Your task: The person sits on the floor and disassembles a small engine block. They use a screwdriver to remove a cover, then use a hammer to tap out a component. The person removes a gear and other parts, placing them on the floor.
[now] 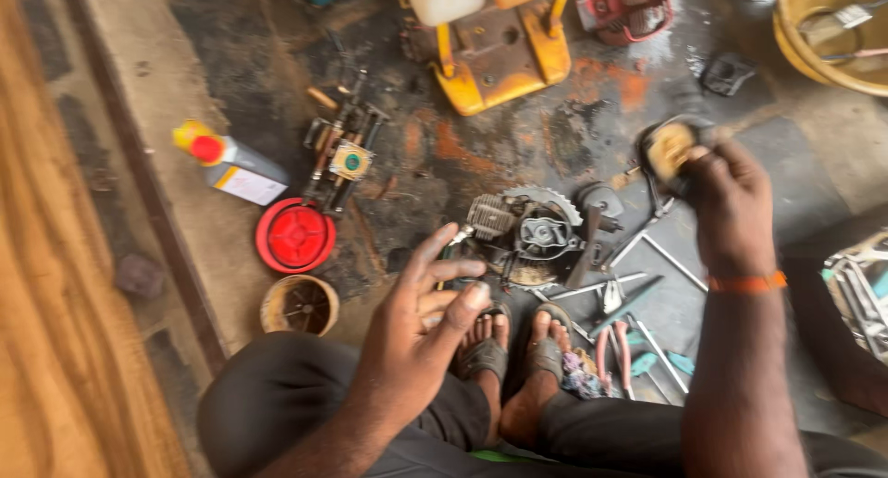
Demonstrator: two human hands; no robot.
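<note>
The right hand [726, 187] is raised and clenched around a small round dark part with a yellowish face [668, 150], blurred in the head view. The left hand [427, 316] hovers released above the knees, fingers spread, holding nothing. The small engine [535, 233] lies on the oily floor [481, 159] just ahead of the sandalled feet, between the hands and nearer the left. Loose wrenches [638, 284] lie beside it; a red lid [296, 236] and a bottle [231, 164] sit well left.
</note>
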